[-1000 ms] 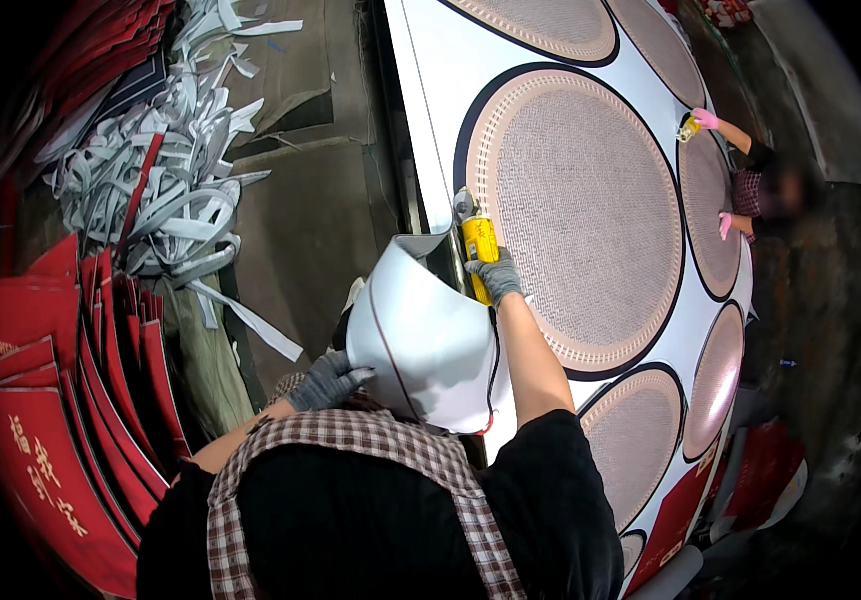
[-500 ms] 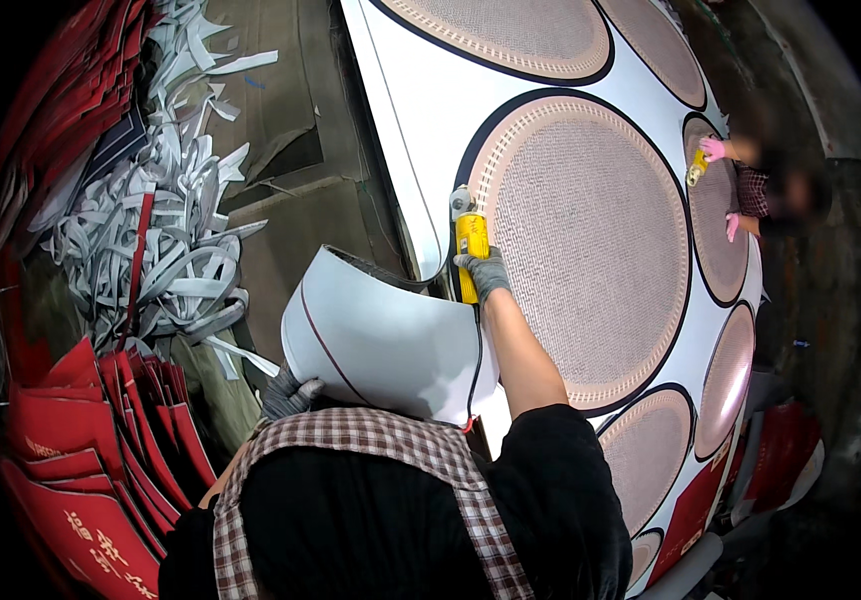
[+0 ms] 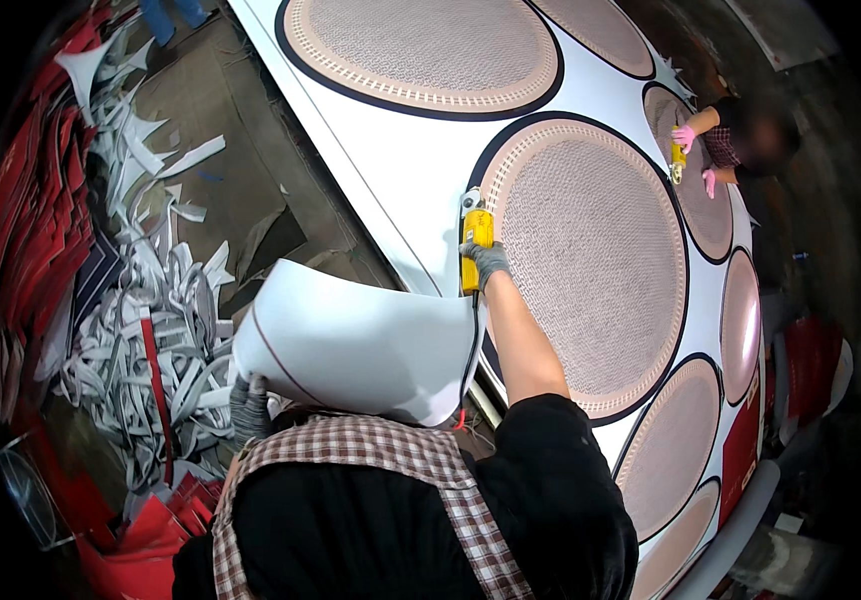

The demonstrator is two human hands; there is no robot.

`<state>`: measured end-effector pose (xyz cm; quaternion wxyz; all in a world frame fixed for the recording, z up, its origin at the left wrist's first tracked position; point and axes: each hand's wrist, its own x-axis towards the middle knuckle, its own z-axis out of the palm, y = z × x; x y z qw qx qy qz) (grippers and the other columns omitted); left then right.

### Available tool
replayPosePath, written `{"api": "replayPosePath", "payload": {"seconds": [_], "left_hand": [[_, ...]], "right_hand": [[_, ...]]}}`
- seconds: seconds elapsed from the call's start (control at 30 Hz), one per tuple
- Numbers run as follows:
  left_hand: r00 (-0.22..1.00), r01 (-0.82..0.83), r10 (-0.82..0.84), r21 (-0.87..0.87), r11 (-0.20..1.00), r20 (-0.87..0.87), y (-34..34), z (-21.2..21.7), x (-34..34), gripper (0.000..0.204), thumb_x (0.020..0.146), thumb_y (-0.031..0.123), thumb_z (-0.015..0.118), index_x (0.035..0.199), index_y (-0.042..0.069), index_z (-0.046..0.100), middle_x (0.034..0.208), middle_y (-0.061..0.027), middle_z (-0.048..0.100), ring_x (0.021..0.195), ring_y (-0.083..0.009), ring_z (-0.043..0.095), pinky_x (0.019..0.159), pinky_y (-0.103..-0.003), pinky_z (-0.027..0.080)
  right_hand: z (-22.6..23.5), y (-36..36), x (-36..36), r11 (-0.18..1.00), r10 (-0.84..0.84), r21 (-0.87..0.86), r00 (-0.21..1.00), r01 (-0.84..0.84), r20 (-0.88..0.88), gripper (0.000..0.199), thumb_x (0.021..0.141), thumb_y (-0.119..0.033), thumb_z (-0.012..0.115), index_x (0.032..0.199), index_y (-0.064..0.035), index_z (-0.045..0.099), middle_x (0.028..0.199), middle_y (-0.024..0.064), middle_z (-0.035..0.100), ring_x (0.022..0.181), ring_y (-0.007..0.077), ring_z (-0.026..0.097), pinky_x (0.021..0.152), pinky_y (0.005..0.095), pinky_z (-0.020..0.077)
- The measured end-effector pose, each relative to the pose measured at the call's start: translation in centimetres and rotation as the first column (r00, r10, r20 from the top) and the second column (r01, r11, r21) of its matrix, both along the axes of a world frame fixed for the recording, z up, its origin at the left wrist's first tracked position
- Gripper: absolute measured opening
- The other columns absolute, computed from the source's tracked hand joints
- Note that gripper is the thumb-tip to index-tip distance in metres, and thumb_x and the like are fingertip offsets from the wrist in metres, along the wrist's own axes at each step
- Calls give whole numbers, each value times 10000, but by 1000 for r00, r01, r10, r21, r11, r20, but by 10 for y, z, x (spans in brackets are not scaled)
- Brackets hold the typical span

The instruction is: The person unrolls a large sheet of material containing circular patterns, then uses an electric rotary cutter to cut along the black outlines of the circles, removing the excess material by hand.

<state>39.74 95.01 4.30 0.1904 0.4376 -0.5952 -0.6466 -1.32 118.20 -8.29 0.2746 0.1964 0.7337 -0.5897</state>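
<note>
My right hand [image 3: 486, 262], in a grey glove, is closed around a yellow handheld electric cutter [image 3: 477, 232] with a round blade at its front. The blade is at the dark left border of a large round patterned mat [image 3: 590, 260], which is part of a white-backed sheet on the table. A loose white flap [image 3: 360, 345] of that sheet curls off the table edge towards my body. My left hand [image 3: 248, 408], also gloved in grey, grips the outer edge of the flap; its fingertips are partly hidden. A black cord [image 3: 471, 350] runs back from the cutter.
Across the table a person in pink gloves [image 3: 685, 137] holds another yellow cutter [image 3: 677, 160] over a round mat. White offcut strips [image 3: 165, 340] lie heaped on the floor at left, beside stacked red mats [image 3: 35, 240]. More round mats [image 3: 420, 50] span the sheet.
My view has shifted and turned. My left hand has moved outward to the left with the flap, which spreads wider. The cutter stays at the mat's border in my right hand.
</note>
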Motion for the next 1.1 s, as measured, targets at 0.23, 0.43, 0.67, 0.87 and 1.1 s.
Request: {"api": "replayPosePath", "payload": {"seconds": [0.23,0.43,0.67,0.87,1.1], "left_hand": [[935,-81,111,102,991,-338,-193,29,-31,530,955,415,420,1308,20,432,1306,-114,486,1213,-231,439,1047,-391,309],[991,-100,35,-544,833,-129,-351,127,-126,485,943,330,477,1308,13,439,1322,-118,472,1182,-221,469,996,-345,368],[941,-203,28,-498,843,-337,-527,209,-316,468,941,329,482,1279,5,482,1236,-105,549,1118,-188,510,960,-300,393],[985,-138,55,-558,818,-163,-591,190,-461,504,909,371,537,1251,1,517,1230,-109,553,1089,-181,521,949,-278,388],[980,16,-113,-499,866,-165,-556,141,-643,435,897,332,574,1199,20,571,1166,-77,589,1029,-173,524,910,-281,400]], "right_hand": [[-37,-36,-60,916,-255,-311,966,253,34,550,609,-101,793,1068,-53,495,883,128,608,715,298,607,605,401,508],[-15,-71,-97,962,-270,42,962,271,-35,539,596,-71,786,1055,-29,507,871,131,615,702,300,603,603,418,502],[-44,-85,-156,925,-380,-15,922,380,-78,539,627,-46,775,1087,-31,494,903,118,603,737,307,600,588,458,498],[-39,-97,-197,846,-533,-41,845,532,-34,451,634,-39,765,1022,-23,534,812,107,608,641,287,600,543,427,500],[-43,-93,-256,783,-622,-9,783,622,-3,430,656,-42,754,1016,-30,520,815,101,602,630,274,597,508,431,499]]}}
